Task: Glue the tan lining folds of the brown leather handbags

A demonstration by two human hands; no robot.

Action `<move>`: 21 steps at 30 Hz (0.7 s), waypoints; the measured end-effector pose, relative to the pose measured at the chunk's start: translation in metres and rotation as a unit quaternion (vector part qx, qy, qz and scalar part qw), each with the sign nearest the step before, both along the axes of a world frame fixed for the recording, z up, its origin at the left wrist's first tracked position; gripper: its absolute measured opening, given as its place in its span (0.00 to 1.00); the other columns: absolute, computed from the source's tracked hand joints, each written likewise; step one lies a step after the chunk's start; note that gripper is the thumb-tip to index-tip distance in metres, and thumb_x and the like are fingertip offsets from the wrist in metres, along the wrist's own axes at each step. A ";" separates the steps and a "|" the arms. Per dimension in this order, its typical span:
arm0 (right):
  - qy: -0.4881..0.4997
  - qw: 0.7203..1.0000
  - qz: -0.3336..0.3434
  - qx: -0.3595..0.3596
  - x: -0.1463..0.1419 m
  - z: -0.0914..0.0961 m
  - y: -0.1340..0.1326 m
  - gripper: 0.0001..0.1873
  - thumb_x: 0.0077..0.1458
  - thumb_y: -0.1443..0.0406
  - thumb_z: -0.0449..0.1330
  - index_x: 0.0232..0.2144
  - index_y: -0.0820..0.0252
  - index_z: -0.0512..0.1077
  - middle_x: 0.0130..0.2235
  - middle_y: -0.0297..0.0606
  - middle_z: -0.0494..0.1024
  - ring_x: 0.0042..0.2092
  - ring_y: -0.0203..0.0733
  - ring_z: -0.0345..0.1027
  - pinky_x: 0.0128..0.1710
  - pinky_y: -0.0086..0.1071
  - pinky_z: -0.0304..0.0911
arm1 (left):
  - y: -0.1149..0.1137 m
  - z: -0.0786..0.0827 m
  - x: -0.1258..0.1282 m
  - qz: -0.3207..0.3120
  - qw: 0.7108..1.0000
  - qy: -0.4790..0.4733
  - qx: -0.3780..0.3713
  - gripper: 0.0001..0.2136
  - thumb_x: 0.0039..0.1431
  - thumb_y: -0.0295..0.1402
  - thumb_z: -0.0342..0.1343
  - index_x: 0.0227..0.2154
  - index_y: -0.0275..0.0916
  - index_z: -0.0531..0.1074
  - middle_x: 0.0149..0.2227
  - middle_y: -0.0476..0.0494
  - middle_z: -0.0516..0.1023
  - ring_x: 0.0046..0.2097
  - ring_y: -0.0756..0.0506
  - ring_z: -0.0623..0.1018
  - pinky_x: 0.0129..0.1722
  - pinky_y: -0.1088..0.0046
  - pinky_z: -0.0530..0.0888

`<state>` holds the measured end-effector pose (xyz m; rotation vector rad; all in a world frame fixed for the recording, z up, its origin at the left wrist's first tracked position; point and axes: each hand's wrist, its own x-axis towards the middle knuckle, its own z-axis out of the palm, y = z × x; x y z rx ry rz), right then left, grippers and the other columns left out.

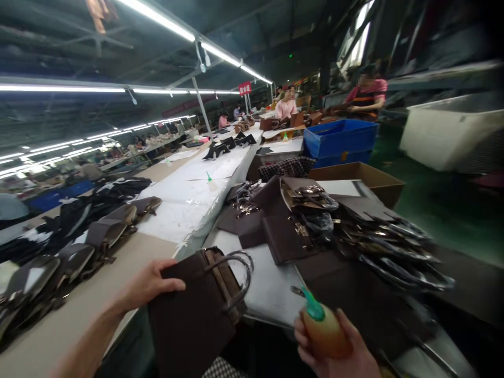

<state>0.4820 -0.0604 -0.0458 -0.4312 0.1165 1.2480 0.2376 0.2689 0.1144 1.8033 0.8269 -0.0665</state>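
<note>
My left hand [155, 283] grips the edge of a dark brown handbag [189, 310], thumb on its face and fingers over the side. The bag is tilted, its looped handles [246, 273] pointing right and wrapped in clear plastic. In my right hand [342, 346] is a squeeze bottle [326, 329] with a green nozzle and amber contents, the tip aimed up and left. The fingers wrap round the bottle's body. Between the hands, beyond them, lies a white-topped table [260, 273] with more brown bags [285, 236] on it.
Brown bag parts with plastic-wrapped handles [397, 247] pile up at the right. Half-made bags [106, 226] line the left bench. Another green-tipped bottle [211, 182] stands on the long white table. Blue crates [340, 137] and a cardboard box [362, 176] are behind; co-workers [286, 107] sit farther off.
</note>
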 end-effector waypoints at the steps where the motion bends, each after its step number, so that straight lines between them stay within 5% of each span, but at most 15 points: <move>1: 0.007 1.000 -0.009 0.000 -0.006 0.004 0.011 0.23 0.55 0.49 0.65 0.41 0.63 0.81 0.42 0.52 0.84 0.44 0.51 0.77 0.44 0.41 0.70 | -0.004 0.007 -0.030 0.032 0.999 -0.022 -0.021 0.21 0.52 0.45 0.67 0.45 0.37 0.78 0.40 0.42 0.86 0.40 0.36 0.84 0.39 0.64 0.80; 4: 0.028 0.999 -0.001 0.015 -0.029 0.021 0.040 0.25 0.57 0.47 0.61 0.41 0.61 0.81 0.51 0.55 0.81 0.59 0.60 0.69 0.58 0.53 0.61 | -0.022 0.006 -0.119 0.121 0.987 -0.093 -0.051 0.23 0.49 0.48 0.69 0.43 0.37 0.80 0.37 0.42 0.85 0.37 0.37 0.83 0.35 0.67 0.79; 9: 0.080 0.980 0.165 0.080 -0.088 0.063 0.055 0.31 0.55 0.40 0.58 0.37 0.62 0.81 0.53 0.57 0.79 0.56 0.66 0.71 0.59 0.61 0.57 | -0.081 -0.050 -0.221 0.247 0.954 -0.166 -0.041 0.28 0.43 0.56 0.70 0.37 0.35 0.80 0.30 0.43 0.82 0.29 0.43 0.79 0.27 0.74 0.73; 13: 0.068 0.970 0.221 0.076 -0.130 0.086 0.050 0.30 0.52 0.40 0.62 0.42 0.58 0.80 0.59 0.54 0.75 0.45 0.59 0.77 0.53 0.59 0.63 | -0.139 -0.107 -0.242 0.254 0.959 -0.121 -0.022 0.35 0.47 0.67 0.58 0.36 0.34 0.78 0.29 0.43 0.80 0.29 0.44 0.78 0.30 0.70 0.75; 16: 0.062 0.966 0.230 0.104 -0.150 0.090 0.058 0.29 0.53 0.43 0.63 0.41 0.62 0.80 0.52 0.59 0.79 0.31 0.42 0.71 0.37 0.41 0.70 | -0.166 -0.135 -0.240 0.248 0.965 -0.084 -0.005 0.29 0.55 0.61 0.57 0.27 0.34 0.77 0.26 0.45 0.77 0.28 0.45 0.76 0.33 0.69 0.75; 18: 0.058 0.960 0.247 0.122 -0.161 0.089 0.069 0.30 0.55 0.44 0.62 0.43 0.67 0.79 0.47 0.60 0.79 0.28 0.35 0.64 0.27 0.30 0.63 | -0.176 -0.137 -0.239 0.248 0.965 -0.077 0.029 0.23 0.58 0.55 0.59 0.31 0.36 0.80 0.35 0.42 0.80 0.40 0.41 0.78 0.48 0.65 0.74; 21: 0.059 0.944 0.293 0.138 -0.175 0.092 0.087 0.32 0.54 0.44 0.62 0.43 0.69 0.78 0.45 0.58 0.78 0.27 0.33 0.61 0.23 0.25 0.58 | -0.187 -0.113 -0.232 0.273 0.945 -0.106 0.146 0.22 0.67 0.49 0.52 0.58 0.46 0.71 0.62 0.40 0.70 0.64 0.38 0.66 0.68 0.59 0.56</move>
